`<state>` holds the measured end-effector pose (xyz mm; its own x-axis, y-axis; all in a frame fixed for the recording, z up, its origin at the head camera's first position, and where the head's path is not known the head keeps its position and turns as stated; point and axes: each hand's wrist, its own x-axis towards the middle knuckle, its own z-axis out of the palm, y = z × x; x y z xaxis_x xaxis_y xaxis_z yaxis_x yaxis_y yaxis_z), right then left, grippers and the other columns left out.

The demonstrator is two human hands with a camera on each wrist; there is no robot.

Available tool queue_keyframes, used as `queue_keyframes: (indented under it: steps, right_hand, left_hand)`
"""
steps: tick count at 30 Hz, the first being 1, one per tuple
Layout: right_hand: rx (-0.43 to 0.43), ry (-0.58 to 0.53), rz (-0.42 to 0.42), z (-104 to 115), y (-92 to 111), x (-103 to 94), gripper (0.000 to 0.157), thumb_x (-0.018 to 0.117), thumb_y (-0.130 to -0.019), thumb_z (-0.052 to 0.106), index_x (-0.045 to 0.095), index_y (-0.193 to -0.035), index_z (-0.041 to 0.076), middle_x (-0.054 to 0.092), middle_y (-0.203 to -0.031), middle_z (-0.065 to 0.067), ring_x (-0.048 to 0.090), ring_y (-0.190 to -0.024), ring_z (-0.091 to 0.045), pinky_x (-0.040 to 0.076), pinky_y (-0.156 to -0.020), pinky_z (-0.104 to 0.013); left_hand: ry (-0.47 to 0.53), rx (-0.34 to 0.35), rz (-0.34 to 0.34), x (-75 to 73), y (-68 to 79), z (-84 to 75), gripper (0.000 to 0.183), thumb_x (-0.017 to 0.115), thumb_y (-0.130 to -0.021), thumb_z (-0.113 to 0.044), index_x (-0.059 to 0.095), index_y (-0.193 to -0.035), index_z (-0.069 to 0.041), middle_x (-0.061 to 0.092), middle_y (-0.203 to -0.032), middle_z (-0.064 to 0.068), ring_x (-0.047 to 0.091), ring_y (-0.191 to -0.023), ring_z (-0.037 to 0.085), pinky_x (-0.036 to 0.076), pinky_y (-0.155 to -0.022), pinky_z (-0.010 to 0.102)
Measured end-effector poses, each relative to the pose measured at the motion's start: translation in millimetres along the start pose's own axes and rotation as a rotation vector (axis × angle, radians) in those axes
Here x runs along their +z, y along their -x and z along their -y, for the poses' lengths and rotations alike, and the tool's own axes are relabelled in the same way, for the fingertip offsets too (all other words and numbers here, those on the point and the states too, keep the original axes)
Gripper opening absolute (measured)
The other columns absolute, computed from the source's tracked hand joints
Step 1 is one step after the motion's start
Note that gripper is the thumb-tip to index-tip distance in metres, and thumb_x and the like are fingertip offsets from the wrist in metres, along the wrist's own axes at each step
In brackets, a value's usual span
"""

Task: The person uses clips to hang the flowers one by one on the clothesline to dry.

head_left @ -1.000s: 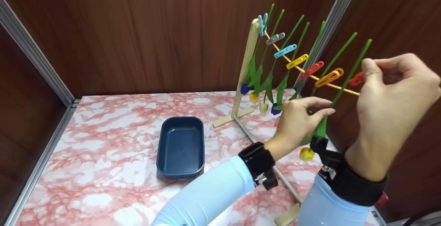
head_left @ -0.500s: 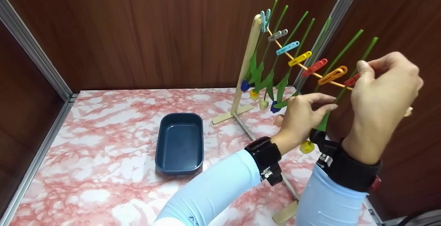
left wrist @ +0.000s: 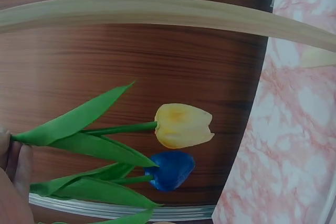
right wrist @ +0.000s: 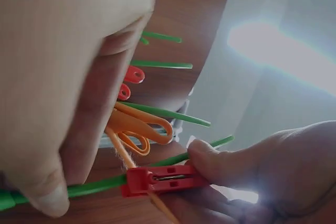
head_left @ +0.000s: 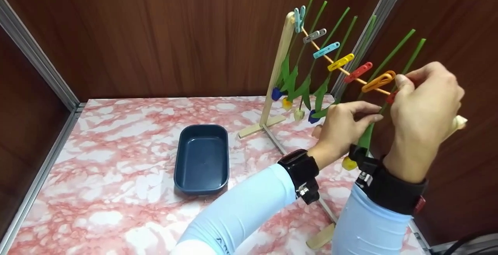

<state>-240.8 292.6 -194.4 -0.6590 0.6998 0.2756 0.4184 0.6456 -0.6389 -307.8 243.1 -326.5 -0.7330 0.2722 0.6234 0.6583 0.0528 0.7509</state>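
Note:
My left hand [head_left: 342, 126] pinches the green stem of an artificial yellow tulip [left wrist: 181, 124], which hangs head down from the line [head_left: 383, 91]. In the right wrist view the stem runs past the left thumb, up to a red clothespin [right wrist: 168, 179]. My right hand [head_left: 424, 103] grips that clothespin by its handle end, thumb on one side. The pin's nose sits over the line and the stem together. Mostly hidden behind the right hand in the head view, the pin shows only its red tip. A blue tulip [left wrist: 172, 170] hangs beside the yellow one.
Several pegs, among them orange [head_left: 378, 81], yellow [head_left: 341, 62] and grey [head_left: 314, 36], hold more tulips along the line. It is tied to a wooden post [head_left: 278, 68]. A dark blue tub [head_left: 202, 159] stands on the marbled tabletop [head_left: 116, 161]. A pale flower [head_left: 459, 123] shows behind the right wrist.
My right hand has moved left along the line with the red clothespin, closer to the stem and the orange peg. The left hand keeps its pinch on the stem. The head view has shifted slightly.

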Motion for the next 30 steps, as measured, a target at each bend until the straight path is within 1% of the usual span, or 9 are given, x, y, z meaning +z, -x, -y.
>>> queue_keyframes:
  steps: [3,5,11,13,17,22,26,28,30]
  right_hand:
    - [-0.016,0.007,0.024,-1,0,0.6,0.037,0.057,-0.098,0.041,0.062,-0.127,0.020,0.060,-0.117,0.001,0.049,-0.131,-0.028,0.016,-0.110,-0.068]
    - [-0.028,0.008,0.036,-2,-1,0.2,0.044,0.056,-0.097,0.043,0.059,-0.134,0.018,0.060,-0.123,-0.001,0.047,-0.132,-0.028,0.014,-0.110,-0.069]
    - [-0.050,0.014,0.024,-3,-1,1.3,0.046,0.056,-0.097,0.042,0.059,-0.136,0.017,0.059,-0.132,-0.008,0.044,-0.135,-0.025,0.027,-0.106,-0.063]
    - [-0.051,0.011,0.019,-4,-1,1.2,0.045,0.057,-0.097,0.041,0.059,-0.135,0.017,0.059,-0.131,-0.007,0.042,-0.136,-0.024,0.028,-0.106,-0.062]
    - [-0.056,0.003,0.012,-4,-2,0.8,0.045,0.058,-0.096,0.041,0.058,-0.136,0.019,0.062,-0.127,-0.004,0.048,-0.130,-0.021,0.031,-0.106,-0.057]
    - [-0.074,0.003,0.000,-3,-4,-0.6,0.046,0.059,-0.096,0.040,0.055,-0.138,0.020,0.063,-0.129,-0.001,0.054,-0.121,-0.018,0.036,-0.102,-0.049]
    - [-0.106,-0.004,-0.035,-4,-5,-0.9,0.045,0.060,-0.095,0.037,0.056,-0.136,0.018,0.063,-0.126,0.000,0.056,-0.114,-0.013,0.041,-0.097,-0.034]
    - [-0.119,-0.015,-0.051,-3,-5,-0.3,0.047,0.062,-0.095,0.037,0.054,-0.137,0.017,0.062,-0.125,0.000,0.056,-0.114,-0.013,0.043,-0.095,-0.029]
    - [-0.129,-0.026,-0.064,-2,-3,0.8,0.053,0.063,-0.093,0.039,0.050,-0.139,0.015,0.058,-0.127,-0.001,0.054,-0.115,-0.014,0.043,-0.095,-0.026]
  left_hand:
    - [-0.026,-0.013,0.003,-0.4,-1.2,-0.9,0.020,0.073,-0.088,-0.028,0.077,-0.104,-0.018,0.074,-0.098,-0.013,0.060,-0.089,-0.016,0.044,-0.077,0.003]
    - [-0.027,-0.021,0.005,-0.6,-1.7,-1.3,0.020,0.073,-0.088,-0.028,0.077,-0.105,-0.018,0.074,-0.099,-0.014,0.059,-0.089,-0.016,0.044,-0.077,0.003]
    - [-0.002,-0.033,0.018,-1.5,-0.5,0.2,0.021,0.073,-0.089,-0.027,0.076,-0.107,-0.018,0.074,-0.101,-0.013,0.059,-0.090,-0.015,0.045,-0.077,0.003]
    - [0.001,-0.030,0.027,-1.9,0.4,0.7,0.021,0.072,-0.089,-0.027,0.076,-0.108,-0.017,0.074,-0.102,-0.012,0.059,-0.090,-0.015,0.045,-0.076,0.003]
    - [-0.001,-0.021,0.038,-3.7,2.6,1.8,0.023,0.072,-0.089,-0.028,0.075,-0.109,-0.017,0.074,-0.103,-0.011,0.060,-0.091,-0.014,0.045,-0.075,0.002]
    - [0.015,-0.001,0.043,-4.9,4.8,0.8,0.024,0.072,-0.089,-0.026,0.075,-0.110,-0.015,0.074,-0.104,-0.009,0.061,-0.089,-0.014,0.046,-0.075,0.003]
    - [-0.012,-0.004,0.043,-5.9,4.7,-1.5,0.026,0.072,-0.089,-0.029,0.074,-0.112,-0.017,0.074,-0.105,-0.011,0.060,-0.091,-0.014,0.045,-0.075,0.002]
    - [-0.019,-0.013,0.044,-7.8,4.3,-2.1,0.028,0.072,-0.088,-0.031,0.074,-0.113,-0.018,0.073,-0.107,-0.012,0.060,-0.093,-0.014,0.045,-0.076,0.002]
    - [-0.005,-0.027,0.043,-10.7,4.3,-2.4,0.029,0.072,-0.088,-0.032,0.074,-0.114,-0.018,0.073,-0.107,-0.013,0.060,-0.093,-0.014,0.045,-0.076,0.003]
